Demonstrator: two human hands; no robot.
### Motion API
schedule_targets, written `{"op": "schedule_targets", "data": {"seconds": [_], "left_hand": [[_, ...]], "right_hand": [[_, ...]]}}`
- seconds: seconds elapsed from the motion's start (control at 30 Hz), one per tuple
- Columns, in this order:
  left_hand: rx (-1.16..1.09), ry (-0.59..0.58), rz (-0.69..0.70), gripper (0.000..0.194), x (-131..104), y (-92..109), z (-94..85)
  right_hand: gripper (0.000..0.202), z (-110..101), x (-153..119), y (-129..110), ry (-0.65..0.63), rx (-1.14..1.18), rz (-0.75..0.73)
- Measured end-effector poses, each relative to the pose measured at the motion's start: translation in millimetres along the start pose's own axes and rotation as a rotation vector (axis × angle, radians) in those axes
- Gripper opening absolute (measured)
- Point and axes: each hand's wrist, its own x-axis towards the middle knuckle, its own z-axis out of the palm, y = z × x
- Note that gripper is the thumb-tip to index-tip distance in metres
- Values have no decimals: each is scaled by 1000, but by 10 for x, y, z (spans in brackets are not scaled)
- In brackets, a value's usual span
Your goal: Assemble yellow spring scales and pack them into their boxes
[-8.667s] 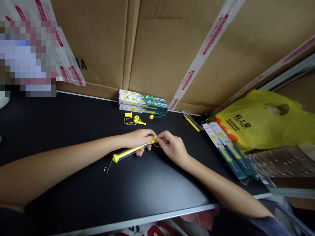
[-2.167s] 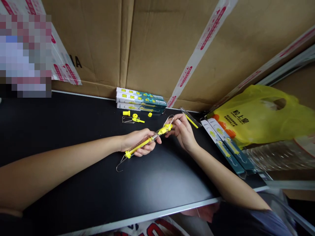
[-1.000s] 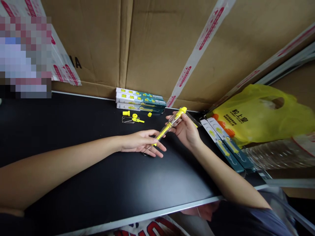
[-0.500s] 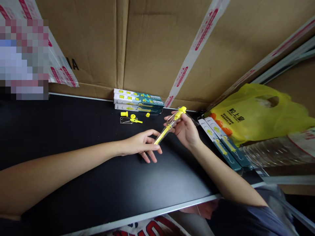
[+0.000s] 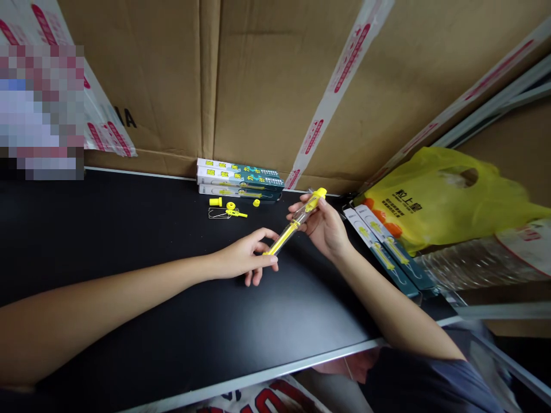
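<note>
Between my two hands a clear tubular spring scale (image 5: 286,234) with yellow parts inside is held at a slant over the black table. My left hand (image 5: 248,256) pinches its lower end between thumb and fingers. Around the yellow cap at the upper end, my right hand (image 5: 323,226) is closed, the thumb lying along the cap. Beyond my left hand lie a yellow cylindrical piece (image 5: 216,202), a yellow ring (image 5: 231,205), a small yellow cap (image 5: 256,203) and a bent metal hook with a yellow stem (image 5: 236,213).
Printed boxes (image 5: 241,179) are stacked against the cardboard wall (image 5: 258,86). Two more boxes (image 5: 383,249) lie at the right, beside a yellow plastic bag (image 5: 430,201) with orange things inside. A clear ribbed container (image 5: 460,267) sits beyond them. The table's metal edge (image 5: 301,367) runs along the front.
The spring scale has turned slightly in my hands, and the fingers of my left hand have curled in more under its lower end. The loose parts lie as before.
</note>
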Motion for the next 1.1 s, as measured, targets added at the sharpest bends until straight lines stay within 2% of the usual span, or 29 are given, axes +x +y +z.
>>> {"op": "schedule_targets", "data": {"seconds": [0.1, 0.3, 0.4, 0.57, 0.93, 1.1], "left_hand": [[-24, -20, 14, 34, -1, -1, -12], [-96, -62, 35, 37, -5, 20, -51], [-100, -65, 38, 36, -5, 31, -53], [-87, -21, 56, 41, 2, 6, -20], [-28, 124, 52, 36, 24, -69, 53], [-37, 137, 52, 39, 30, -91, 49]], "right_hand": [[34, -8, -1, 18, -42, 18, 29], [44, -28, -27, 119, -305, 55, 170], [39, -45, -39, 159, -384, 29, 195], [29, -39, -60, 190, -312, -8, 130], [40, 32, -61, 246, -128, -64, 77], [40, 69, -78, 231, -126, -81, 77]]}}
